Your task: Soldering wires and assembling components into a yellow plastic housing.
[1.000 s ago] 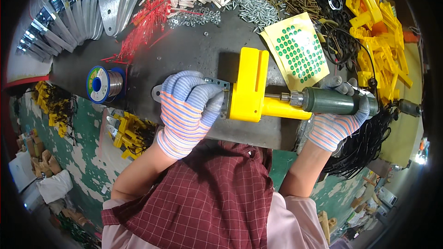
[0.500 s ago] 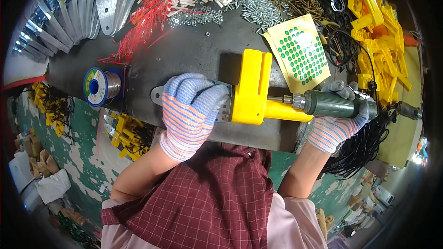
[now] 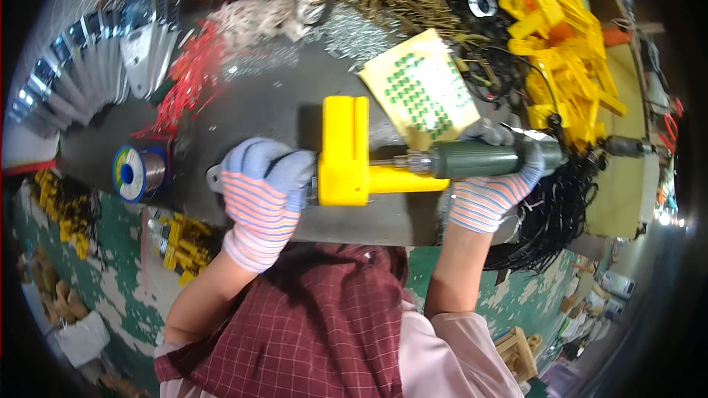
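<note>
My left hand, in a striped knit glove, is closed around a flat metal bracket; its rounded end sticks out on the left. A yellow plastic housing stands against the bracket's right end, its arm stretching right. My right hand, gloved alike, grips a dark green electric screwdriver lying level. Its thin bit points left and reaches the housing's right side; the very tip is hidden. The bracket's middle is covered by my left fingers.
Left of my hands stands a solder spool. Behind lie red wires, silver screws, brass-coloured screws and a sticker sheet. Metal brackets line the far left; yellow housings and black cables are at right.
The whole view has shifted, so the bench, both hands and the work appear further left and slightly lower. Both hands keep their holds, with the bit still at the housing.
</note>
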`<state>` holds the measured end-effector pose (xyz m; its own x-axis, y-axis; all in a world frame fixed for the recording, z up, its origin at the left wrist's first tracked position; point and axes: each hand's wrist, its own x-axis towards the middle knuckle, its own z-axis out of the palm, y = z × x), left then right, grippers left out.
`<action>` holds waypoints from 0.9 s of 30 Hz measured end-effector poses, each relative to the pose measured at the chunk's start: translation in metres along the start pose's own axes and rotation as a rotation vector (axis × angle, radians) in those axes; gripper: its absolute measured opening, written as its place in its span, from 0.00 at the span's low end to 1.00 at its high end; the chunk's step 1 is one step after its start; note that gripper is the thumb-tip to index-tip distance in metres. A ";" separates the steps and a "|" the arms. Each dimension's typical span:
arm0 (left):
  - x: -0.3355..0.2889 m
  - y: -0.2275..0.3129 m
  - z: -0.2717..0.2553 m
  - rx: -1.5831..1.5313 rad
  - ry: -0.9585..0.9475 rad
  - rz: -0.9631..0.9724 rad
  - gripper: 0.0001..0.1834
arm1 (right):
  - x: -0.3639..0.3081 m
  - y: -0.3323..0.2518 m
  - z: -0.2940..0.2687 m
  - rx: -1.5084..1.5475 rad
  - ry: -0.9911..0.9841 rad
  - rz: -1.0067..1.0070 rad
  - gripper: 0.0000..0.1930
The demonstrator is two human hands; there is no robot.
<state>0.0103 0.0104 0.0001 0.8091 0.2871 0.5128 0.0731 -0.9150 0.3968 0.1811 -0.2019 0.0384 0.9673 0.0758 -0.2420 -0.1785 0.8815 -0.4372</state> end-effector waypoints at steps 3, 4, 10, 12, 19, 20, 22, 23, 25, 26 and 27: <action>0.001 -0.002 -0.011 -0.210 -0.054 -0.067 0.12 | 0.001 -0.011 0.007 -0.075 0.050 0.053 0.17; -0.004 -0.006 -0.016 -0.376 -0.059 -0.120 0.15 | 0.001 -0.021 0.012 -0.070 0.047 0.027 0.17; -0.009 -0.015 -0.031 0.096 -0.293 0.238 0.23 | 0.012 -0.079 0.039 -1.030 -0.171 0.087 0.24; -0.012 -0.035 -0.025 -0.019 -0.198 0.317 0.24 | 0.015 -0.056 0.051 -1.540 -0.371 -0.065 0.30; 0.000 -0.073 -0.036 -0.481 -0.146 -0.156 0.20 | 0.077 -0.023 0.011 -2.322 -0.330 -0.597 0.27; -0.001 -0.076 -0.033 -0.514 -0.262 -0.136 0.17 | 0.074 -0.027 0.004 -2.296 -0.382 -0.708 0.25; 0.012 -0.057 -0.043 -0.304 -0.468 0.050 0.14 | 0.050 -0.052 -0.003 -2.176 -0.442 -0.890 0.19; 0.004 -0.060 -0.041 -0.276 -0.496 0.034 0.14 | 0.040 -0.072 -0.010 -2.105 -0.408 -0.943 0.14; -0.002 -0.050 -0.039 -0.171 -0.354 0.079 0.15 | 0.028 -0.129 -0.037 -2.082 -0.226 -1.404 0.11; -0.008 -0.043 -0.041 -0.055 -0.223 0.118 0.16 | 0.016 -0.159 -0.038 -2.156 0.041 -1.318 0.11; -0.017 -0.037 -0.047 -0.033 -0.240 0.088 0.23 | 0.008 -0.188 -0.050 -2.086 0.256 -1.308 0.11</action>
<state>-0.0334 0.0528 0.0120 0.9272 0.1279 0.3521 -0.0191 -0.9225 0.3854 0.2129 -0.3902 0.0752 0.6844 -0.0478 0.7276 0.1906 -0.9514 -0.2418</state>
